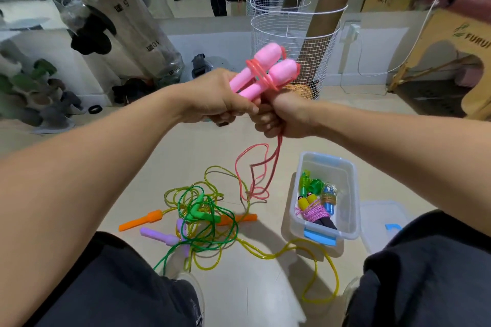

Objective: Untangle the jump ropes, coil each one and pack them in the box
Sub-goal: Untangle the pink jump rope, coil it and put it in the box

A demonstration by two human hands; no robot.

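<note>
**Pink rope half wound, tail hanging toward the box side**

While the tangle of green and yellow translucent cords [204, 223] with orange, purple and green plastic handles lies on the floor low and left of centre, the work in hand sits higher up; the left hand [212, 98] is curled round the lower ends of the two pink plastic jump-rope handles [263, 71], held side by side with their long axis slanting up and to the right; a few turns of the pink-red cord [255, 167] already circle them near the top; the right hand [284, 119], touching the left, pinches that cord in a closed fist, and the loose length drops straight below it to the floor; so the right hand is nearer the free cord and looks best placed to carry the next turn; further right, the clear plastic box with blue latches [352, 194] holds three wound ropes, below the right forearm.
</note>
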